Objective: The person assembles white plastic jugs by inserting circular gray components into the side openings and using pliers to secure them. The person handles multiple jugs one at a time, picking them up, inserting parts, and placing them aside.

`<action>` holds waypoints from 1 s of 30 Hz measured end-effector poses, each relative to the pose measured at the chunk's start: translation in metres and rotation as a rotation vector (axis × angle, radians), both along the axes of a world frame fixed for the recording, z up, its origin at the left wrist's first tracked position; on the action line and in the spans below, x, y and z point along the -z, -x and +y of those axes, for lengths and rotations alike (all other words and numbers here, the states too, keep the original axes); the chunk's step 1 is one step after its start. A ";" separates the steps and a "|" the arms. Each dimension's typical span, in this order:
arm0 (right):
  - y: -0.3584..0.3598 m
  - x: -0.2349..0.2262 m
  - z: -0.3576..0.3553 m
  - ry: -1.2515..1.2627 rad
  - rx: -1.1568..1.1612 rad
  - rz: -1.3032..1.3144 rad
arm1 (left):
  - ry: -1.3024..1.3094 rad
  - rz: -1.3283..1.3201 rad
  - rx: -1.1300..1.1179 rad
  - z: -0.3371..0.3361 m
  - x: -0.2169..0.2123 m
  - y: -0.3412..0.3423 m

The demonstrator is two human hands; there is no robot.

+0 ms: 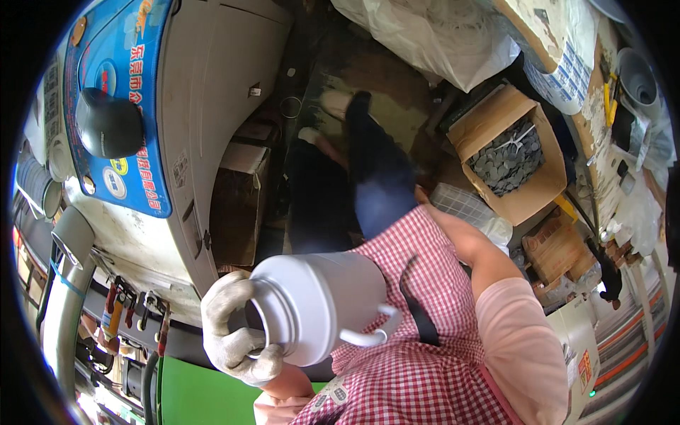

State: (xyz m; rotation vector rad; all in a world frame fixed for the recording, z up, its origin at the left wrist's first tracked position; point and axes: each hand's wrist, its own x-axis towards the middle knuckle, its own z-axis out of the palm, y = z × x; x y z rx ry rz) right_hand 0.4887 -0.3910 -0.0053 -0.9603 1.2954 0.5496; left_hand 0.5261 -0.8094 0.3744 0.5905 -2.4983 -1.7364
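My left hand (pixel 234 333), in a whitish work glove, is curled round the open mouth of a pale grey plastic jug (pixel 340 297). The jug lies tilted on its side in front of my apron, its round, stepped neck facing left. A loop handle (pixel 372 331) sticks out of its lower right side. My right forearm (pixel 460 237) reaches up and inward along the edge of the red-and-white checked apron (pixel 425 283). The right hand's fingers are hidden behind the apron, so what they touch does not show.
At the upper right a cardboard box (pixel 510 152) holds many small grey pieces, with a wire-grid basket (pixel 460 205) beside it. On the left a dark computer mouse (pixel 110 124) rests on a blue printed mat (pixel 152 191) atop a pale machine. Another cardboard box (pixel 237 205) stands below.
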 end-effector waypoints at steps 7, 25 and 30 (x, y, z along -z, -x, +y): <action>0.057 -0.027 -0.079 0.189 0.255 -0.014 | -0.125 0.334 0.256 -0.023 0.076 0.029; 0.080 -0.009 -0.090 0.479 1.322 -0.379 | 0.000 0.293 -0.431 0.117 0.093 -0.057; 0.104 -0.029 -0.070 0.493 1.579 -0.360 | -0.290 0.262 -0.457 0.120 0.126 -0.097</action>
